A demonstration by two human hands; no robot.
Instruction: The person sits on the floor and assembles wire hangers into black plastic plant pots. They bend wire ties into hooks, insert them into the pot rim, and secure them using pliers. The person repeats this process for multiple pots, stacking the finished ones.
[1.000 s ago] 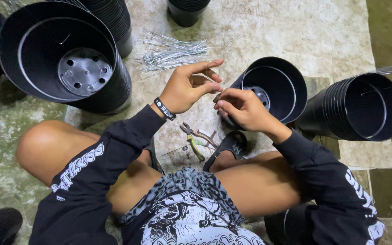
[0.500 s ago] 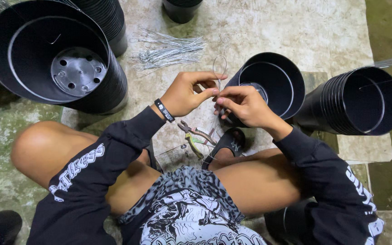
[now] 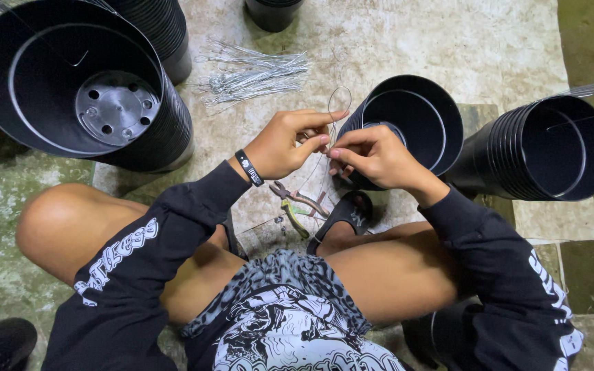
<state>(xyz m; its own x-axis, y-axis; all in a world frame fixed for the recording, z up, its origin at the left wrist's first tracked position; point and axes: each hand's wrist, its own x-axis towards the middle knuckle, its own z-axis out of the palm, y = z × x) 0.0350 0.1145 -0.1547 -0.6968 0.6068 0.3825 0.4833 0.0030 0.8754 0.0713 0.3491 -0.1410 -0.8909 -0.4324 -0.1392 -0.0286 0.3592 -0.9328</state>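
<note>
Head view: left hand (image 3: pixel 284 144) and right hand (image 3: pixel 372 156) are pinching a thin wire loop (image 3: pixel 338 103), fingers clenched on it; the springy wire could be slipping free or pricking a fingertip.

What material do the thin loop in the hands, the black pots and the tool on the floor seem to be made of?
The loop, held by the left hand and right hand, looks like thin bare metal wire: silvery and springy. The black pots seem to be moulded plastic: thin walls, dull sheen, stacked rims. The pliers look like metal with coated handles, one yellow-green and one reddish, probably plastic or rubber.
</note>
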